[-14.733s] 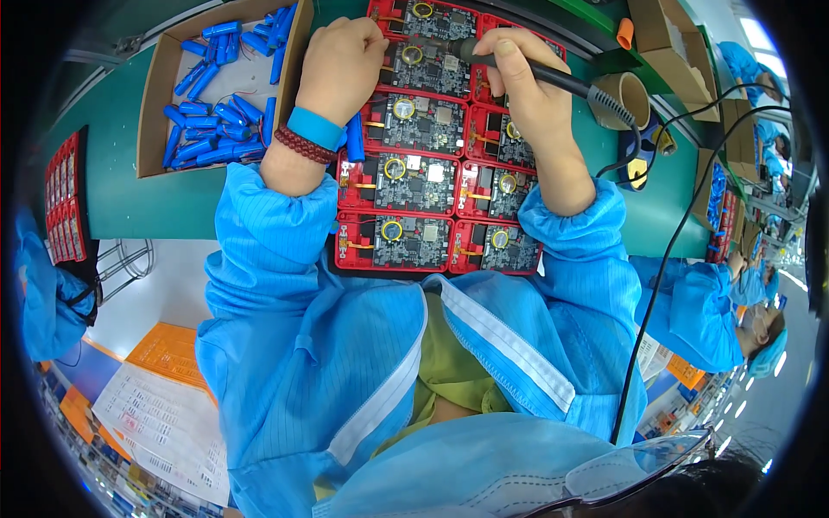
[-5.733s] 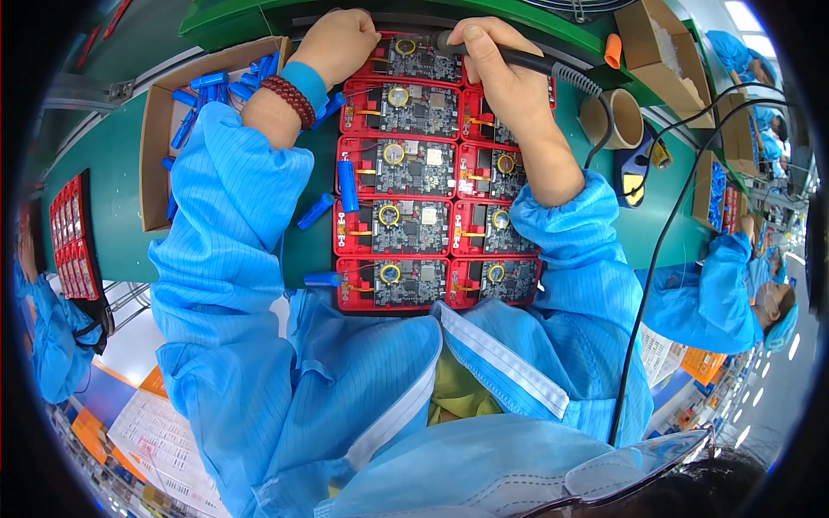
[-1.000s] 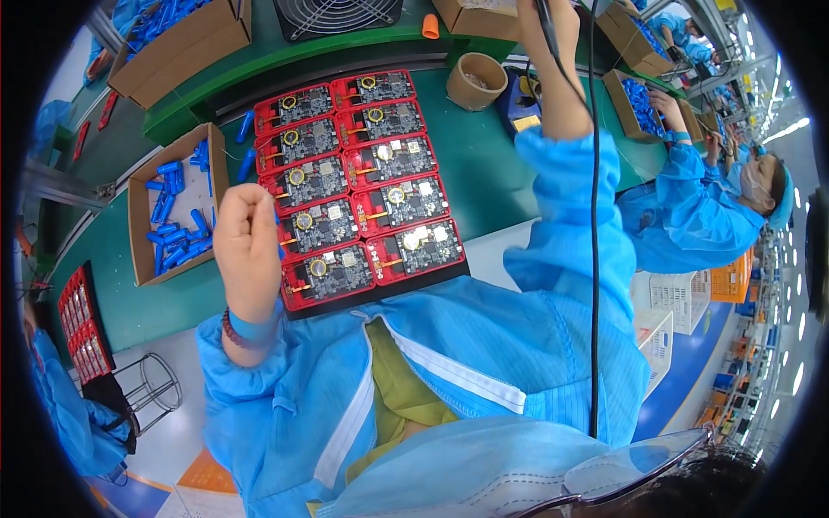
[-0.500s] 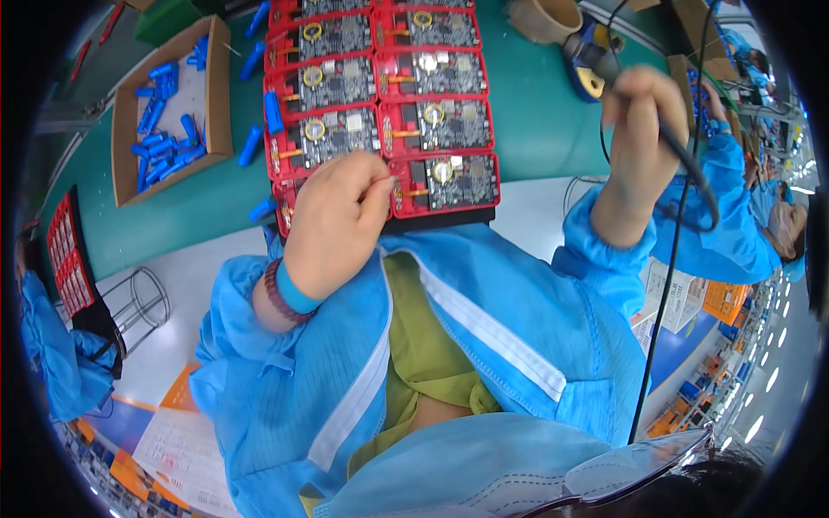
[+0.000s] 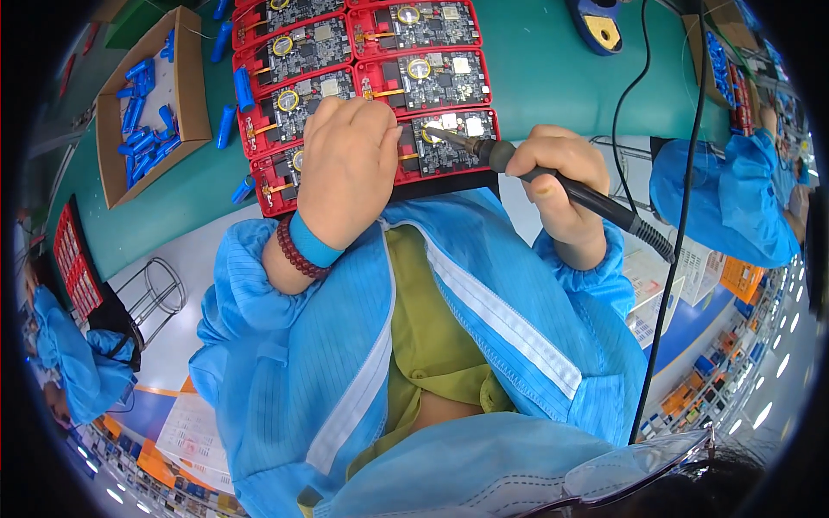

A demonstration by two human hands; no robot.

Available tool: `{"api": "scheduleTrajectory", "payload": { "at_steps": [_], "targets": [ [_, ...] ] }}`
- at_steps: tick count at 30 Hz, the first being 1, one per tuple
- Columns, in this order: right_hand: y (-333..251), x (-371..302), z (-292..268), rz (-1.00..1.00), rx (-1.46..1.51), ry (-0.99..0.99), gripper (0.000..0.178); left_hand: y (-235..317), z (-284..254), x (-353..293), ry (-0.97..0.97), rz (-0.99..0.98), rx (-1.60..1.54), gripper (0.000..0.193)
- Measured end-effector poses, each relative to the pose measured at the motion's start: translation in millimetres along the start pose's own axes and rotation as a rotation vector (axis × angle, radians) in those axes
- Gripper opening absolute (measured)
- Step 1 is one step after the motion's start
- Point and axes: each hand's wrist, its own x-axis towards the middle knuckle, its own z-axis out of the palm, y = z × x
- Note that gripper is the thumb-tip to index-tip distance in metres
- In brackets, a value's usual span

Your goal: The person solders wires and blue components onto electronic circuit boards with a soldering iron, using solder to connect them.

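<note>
My right hand [image 5: 561, 177] grips a soldering iron [image 5: 596, 200] by its black handle. The iron points left, and its tip is at a round coin cell [image 5: 431, 132] on the nearest right-hand circuit board [image 5: 458, 154]; I cannot tell whether it touches. That board lies in a red plastic case [image 5: 442, 167], one of several set in two columns. My left hand [image 5: 350, 164] is closed above the near cases, left of the iron's tip. Its curled fingertips are hidden, so whatever they pinch does not show.
A cardboard box [image 5: 195, 108] with blue cylindrical cells stands at left; loose blue cells [image 5: 226, 127] lie beside the cases. An iron stand [image 5: 596, 24] with yellow sponge is at the back. A black cable [image 5: 682, 207] hangs on the right. Co-workers in blue [image 5: 721, 198] sit either side.
My right hand has brought the soldering iron from the stand side down and left to the near board. The cases appear shifted slightly up and left in view. My left hand stays closed over them.
</note>
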Motion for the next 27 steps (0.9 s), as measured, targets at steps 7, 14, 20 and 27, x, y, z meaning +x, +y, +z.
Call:
{"api": "scheduleTrajectory", "payload": {
  "at_steps": [7,14,20,27],
  "targets": [
    [4.1,1.0,1.6,0.028,0.013,0.001,0.024,1.1,1.0,2.8,0.008,0.014,0.042,0.005],
    [6.1,2.6,2.4,0.037,0.02,-0.007,0.023,0.7,3.4,3.7,0.015,0.012,0.063,0.006],
    [6.6,2.5,2.1,0.021,0.004,-0.021,0.023,1.6,4.2,3.6,0.019,0.02,0.09,0.006],
    [5.0,0.6,-1.0,0.022,0.028,0.013,0.022,1.8,3.3,4.2,0.01,0.019,0.103,0.006]
  ]
}}
